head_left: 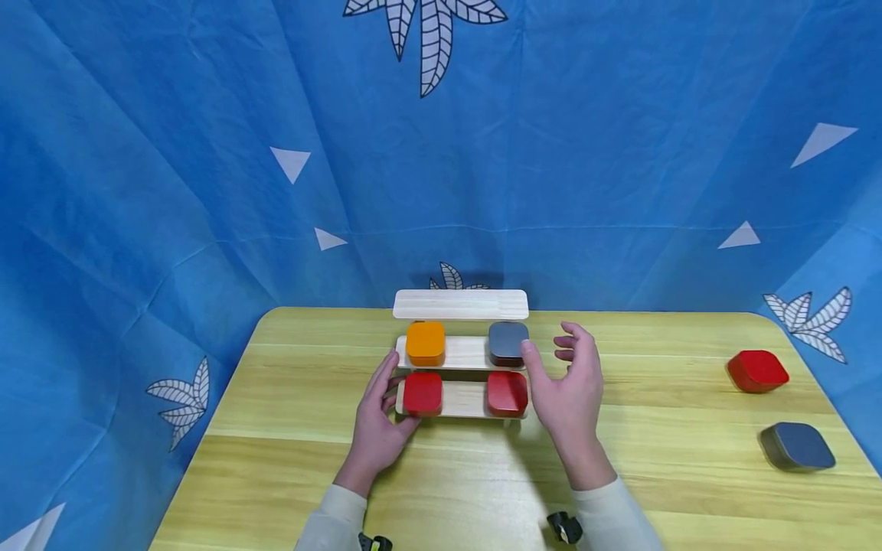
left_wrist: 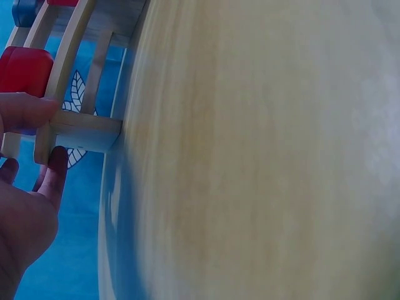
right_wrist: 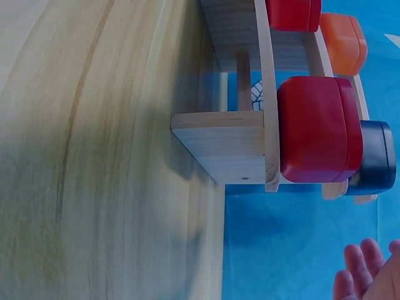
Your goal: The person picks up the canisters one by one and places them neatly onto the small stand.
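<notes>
A small slatted wooden bench stands at the middle of the table. On its front slat sit a red box at the left and another red box at the right. The slat behind bears an orange box and a dark blue-grey box. My left hand grips the bench's left end; in the left wrist view its thumb lies over the front slat and a finger is beneath. Beside the right end, my right hand is held up with loose fingers, apart from the dark box, holding nothing.
A red box and a dark grey box lie at the right of the wooden table. The bench's backrest slat stands close to the blue cloth hanging behind the table.
</notes>
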Action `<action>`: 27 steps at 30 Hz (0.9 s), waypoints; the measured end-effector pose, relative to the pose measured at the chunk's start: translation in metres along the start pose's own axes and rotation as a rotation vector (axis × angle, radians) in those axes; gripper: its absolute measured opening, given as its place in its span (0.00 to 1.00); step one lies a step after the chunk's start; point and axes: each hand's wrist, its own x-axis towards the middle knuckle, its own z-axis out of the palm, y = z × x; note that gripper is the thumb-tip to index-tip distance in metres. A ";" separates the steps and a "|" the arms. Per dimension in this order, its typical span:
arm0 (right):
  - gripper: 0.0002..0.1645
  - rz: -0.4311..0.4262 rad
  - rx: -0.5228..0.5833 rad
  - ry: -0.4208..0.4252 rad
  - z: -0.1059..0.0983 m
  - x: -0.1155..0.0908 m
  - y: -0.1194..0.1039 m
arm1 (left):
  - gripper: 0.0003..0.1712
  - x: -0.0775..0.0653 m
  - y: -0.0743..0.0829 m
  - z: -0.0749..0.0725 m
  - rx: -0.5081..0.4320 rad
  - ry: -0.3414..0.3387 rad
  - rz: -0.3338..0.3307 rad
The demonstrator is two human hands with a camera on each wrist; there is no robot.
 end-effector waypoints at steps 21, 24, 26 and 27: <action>0.36 0.037 0.033 0.012 -0.006 -0.004 0.009 | 0.60 0.001 0.001 0.000 -0.004 -0.001 -0.023; 0.36 0.055 0.031 0.011 -0.007 -0.005 0.009 | 0.60 0.001 0.001 0.000 -0.007 -0.001 -0.012; 0.36 0.062 0.028 0.010 -0.007 -0.005 0.010 | 0.60 0.000 0.000 0.000 -0.007 -0.003 -0.001; 0.37 0.064 0.026 0.011 -0.008 -0.006 0.010 | 0.60 0.000 0.000 0.000 -0.006 -0.002 0.001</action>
